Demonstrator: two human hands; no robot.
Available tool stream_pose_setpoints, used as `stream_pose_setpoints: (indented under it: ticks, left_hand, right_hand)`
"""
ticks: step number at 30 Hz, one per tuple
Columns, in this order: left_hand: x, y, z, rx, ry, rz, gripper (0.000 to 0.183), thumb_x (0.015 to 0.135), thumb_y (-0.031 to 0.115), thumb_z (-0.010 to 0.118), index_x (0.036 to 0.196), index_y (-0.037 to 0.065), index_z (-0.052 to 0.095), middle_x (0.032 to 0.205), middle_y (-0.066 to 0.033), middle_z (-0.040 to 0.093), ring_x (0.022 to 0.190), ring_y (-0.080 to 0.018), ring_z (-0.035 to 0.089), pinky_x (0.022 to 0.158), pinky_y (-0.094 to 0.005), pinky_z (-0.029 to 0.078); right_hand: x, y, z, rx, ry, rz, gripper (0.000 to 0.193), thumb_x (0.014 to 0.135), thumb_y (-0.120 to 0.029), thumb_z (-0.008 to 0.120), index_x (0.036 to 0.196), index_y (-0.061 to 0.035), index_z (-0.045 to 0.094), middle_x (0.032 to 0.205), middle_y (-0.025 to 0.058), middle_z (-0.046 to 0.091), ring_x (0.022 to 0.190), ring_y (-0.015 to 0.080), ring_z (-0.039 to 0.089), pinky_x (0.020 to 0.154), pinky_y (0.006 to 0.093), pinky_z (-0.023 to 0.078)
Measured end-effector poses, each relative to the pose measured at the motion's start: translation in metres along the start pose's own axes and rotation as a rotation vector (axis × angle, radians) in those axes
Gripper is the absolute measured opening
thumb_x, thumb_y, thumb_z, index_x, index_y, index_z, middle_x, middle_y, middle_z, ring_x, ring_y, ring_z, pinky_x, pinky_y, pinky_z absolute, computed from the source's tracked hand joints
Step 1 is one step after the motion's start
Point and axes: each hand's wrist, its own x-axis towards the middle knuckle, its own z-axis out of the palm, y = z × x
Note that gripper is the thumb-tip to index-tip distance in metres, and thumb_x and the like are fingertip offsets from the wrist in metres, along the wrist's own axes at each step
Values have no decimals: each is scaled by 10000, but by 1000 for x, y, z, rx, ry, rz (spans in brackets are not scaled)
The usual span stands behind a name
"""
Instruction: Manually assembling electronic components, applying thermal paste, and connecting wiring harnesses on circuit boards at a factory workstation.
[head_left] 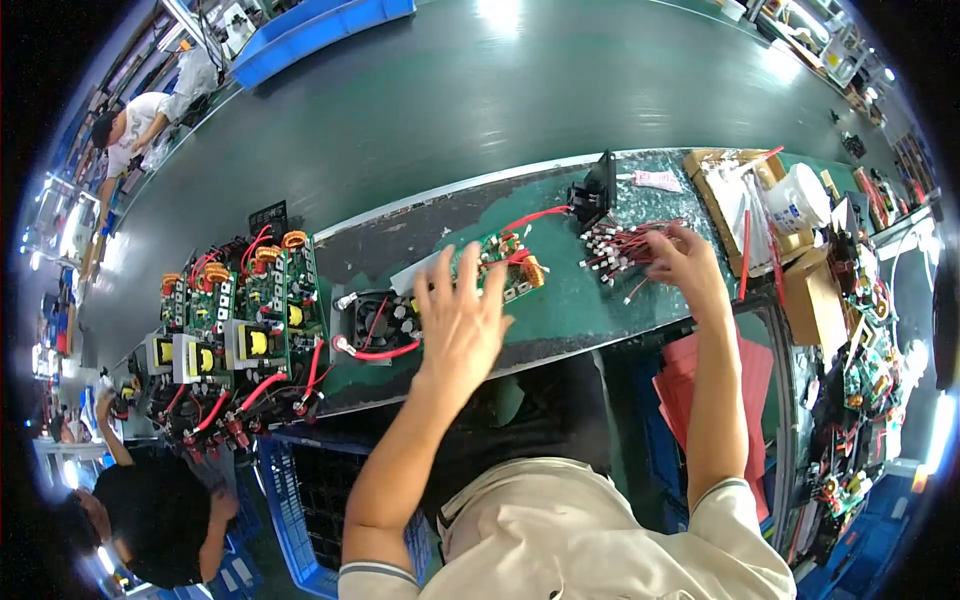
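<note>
My left hand (460,318) is over a green circuit board (522,262), its fingers spread and partly covering it. A black cooling fan (376,318) and a thick red cable (385,353) lie just left of that hand. From the board's far side a red wire (540,214) runs to a black plastic panel (596,190) standing upright. My right hand (690,265) is at the right edge of a pile of thin connector wires (620,245) with white plugs. Its thumb and fingers are pinched together at a wire; the tips are partly hidden.
Several finished-looking circuit boards (235,310) stand crowded at the left. A cardboard box (725,180) with a white tub (800,198) is at the right. Beyond the bench runs a dark green conveyor belt (480,110) with a blue tray (320,35). Another person (150,520) works at lower left.
</note>
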Motion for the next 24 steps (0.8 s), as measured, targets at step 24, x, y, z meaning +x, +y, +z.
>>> stream_pose_setpoints:
  ticks: [24]
  left_hand:
    - [-3,-59,-25,-384,64,-27,801,671,289,872,1356,138,487,1422,-151,481,1376,-390,371,1105,-603,259]
  right_hand:
    - [-44,-12,106,-370,-7,-835,489,829,-141,761,1261,-22,565,1128,174,634,992,366,635,853,419,511]
